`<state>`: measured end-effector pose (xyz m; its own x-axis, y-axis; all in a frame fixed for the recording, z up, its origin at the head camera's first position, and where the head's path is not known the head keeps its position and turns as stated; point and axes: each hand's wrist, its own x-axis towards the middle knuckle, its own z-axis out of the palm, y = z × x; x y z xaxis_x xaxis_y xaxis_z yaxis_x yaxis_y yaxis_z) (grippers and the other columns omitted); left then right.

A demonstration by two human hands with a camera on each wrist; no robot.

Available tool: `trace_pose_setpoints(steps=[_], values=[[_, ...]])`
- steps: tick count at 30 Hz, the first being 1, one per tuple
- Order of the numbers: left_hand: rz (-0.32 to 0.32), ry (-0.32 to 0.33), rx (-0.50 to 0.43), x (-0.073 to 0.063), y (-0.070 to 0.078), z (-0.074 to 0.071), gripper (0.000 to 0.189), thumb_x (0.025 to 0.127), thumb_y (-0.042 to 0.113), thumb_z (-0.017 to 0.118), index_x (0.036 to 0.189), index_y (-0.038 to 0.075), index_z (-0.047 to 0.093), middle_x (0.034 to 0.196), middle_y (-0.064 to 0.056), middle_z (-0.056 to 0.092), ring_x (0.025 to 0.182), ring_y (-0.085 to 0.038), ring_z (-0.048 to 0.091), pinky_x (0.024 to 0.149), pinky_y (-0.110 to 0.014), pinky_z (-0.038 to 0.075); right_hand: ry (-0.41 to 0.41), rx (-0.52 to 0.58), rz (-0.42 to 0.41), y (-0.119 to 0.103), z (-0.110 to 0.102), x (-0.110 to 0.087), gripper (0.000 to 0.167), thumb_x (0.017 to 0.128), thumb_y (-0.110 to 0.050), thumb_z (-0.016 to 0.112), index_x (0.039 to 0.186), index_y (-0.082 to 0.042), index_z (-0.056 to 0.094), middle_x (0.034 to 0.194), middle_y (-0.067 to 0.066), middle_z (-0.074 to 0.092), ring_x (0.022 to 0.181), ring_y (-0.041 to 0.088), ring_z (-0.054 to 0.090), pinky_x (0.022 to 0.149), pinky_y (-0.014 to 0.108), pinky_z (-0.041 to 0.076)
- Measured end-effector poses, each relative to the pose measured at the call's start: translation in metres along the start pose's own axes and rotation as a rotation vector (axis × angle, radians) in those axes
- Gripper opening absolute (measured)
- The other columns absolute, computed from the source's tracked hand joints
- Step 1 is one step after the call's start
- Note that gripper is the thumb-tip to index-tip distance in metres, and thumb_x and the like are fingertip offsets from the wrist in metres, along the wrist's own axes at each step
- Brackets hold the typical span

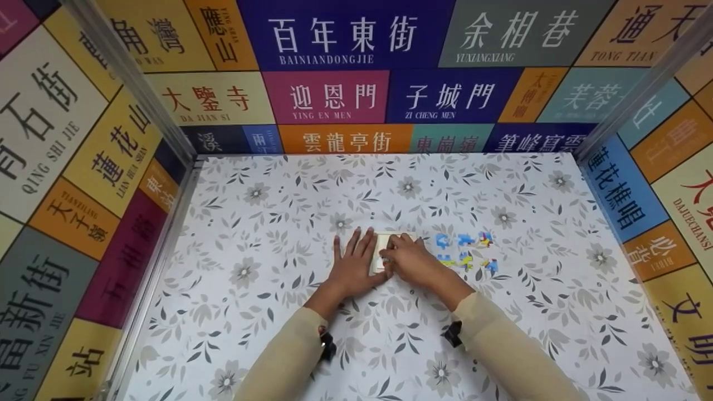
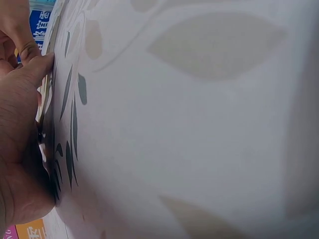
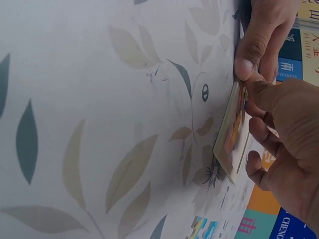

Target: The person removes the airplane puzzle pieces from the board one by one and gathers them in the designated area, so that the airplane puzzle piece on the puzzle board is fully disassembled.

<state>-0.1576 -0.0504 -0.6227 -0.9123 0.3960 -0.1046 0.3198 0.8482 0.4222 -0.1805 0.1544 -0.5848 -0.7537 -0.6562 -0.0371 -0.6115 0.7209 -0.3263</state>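
On the floral tabletop [image 1: 301,195] | pale board [image 1: 381,243]: flat between the hands, partly covered | left hand [image 1: 353,272]: released, fingers spread at its left edge | right hand [image 1: 412,260]: fingers bent over it, cannot tell whether grasping | puzzle pieces [image 1: 465,260]: just rightward

Count one thin, pale, rectangular board [image 1: 382,244]. At the board, count two bare hands: one left hand [image 1: 354,268], one right hand [image 1: 415,259]. Just right of the board, count six small, flat, multicoloured jigsaw pieces [image 1: 467,240], three to each of two rows. On the near side of the board, count two beige fabric sleeves [image 1: 278,356] and two small black wrist devices [image 1: 455,334]. Under the board, count one white tabletop [image 1: 301,195] printed with grey flowers and leaves.
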Motion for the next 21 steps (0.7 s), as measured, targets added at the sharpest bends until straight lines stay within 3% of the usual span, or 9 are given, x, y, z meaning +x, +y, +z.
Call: trace_pose_setpoints(steps=[6,15,21], values=[[-0.006,-0.006,0.010,-0.0008,-0.0003,-0.0005,0.101,0.105,0.073,0.050,0.179,0.011,0.020,0.188,-0.004,0.017,0.175,-0.033,0.010,0.135,-0.075,0.003,-0.001,0.003,0.011,-0.0002,0.0000,0.0014,0.016,0.101,-0.016,0.079,0.117,-0.017,0.083,0.117,0.009,0.066,0.106,0.029,0.057,0.084,0.056,0.048],[0.008,-0.024,-0.047,0.0041,-0.0070,0.0062,0.105,0.103,0.073,0.055,0.179,0.011,0.016,0.189,-0.005,0.011,0.176,-0.034,0.002,0.134,-0.075,-0.006,-0.056,0.009,0.031,-0.0011,-0.0050,0.0055,0.019,0.105,-0.018,0.076,0.122,-0.015,0.083,0.121,0.009,0.066,0.109,0.029,0.057,0.087,0.055,0.046],[0.000,-0.026,-0.011,0.0033,-0.0048,0.0038,0.105,0.103,0.073,0.055,0.179,0.011,0.017,0.189,-0.005,0.013,0.176,-0.035,0.006,0.134,-0.075,-0.002,-0.050,0.025,0.018,0.0016,-0.0071,0.0045,0.021,0.106,-0.024,0.076,0.124,-0.015,0.082,0.123,0.008,0.067,0.109,0.029,0.056,0.088,0.054,0.046]])
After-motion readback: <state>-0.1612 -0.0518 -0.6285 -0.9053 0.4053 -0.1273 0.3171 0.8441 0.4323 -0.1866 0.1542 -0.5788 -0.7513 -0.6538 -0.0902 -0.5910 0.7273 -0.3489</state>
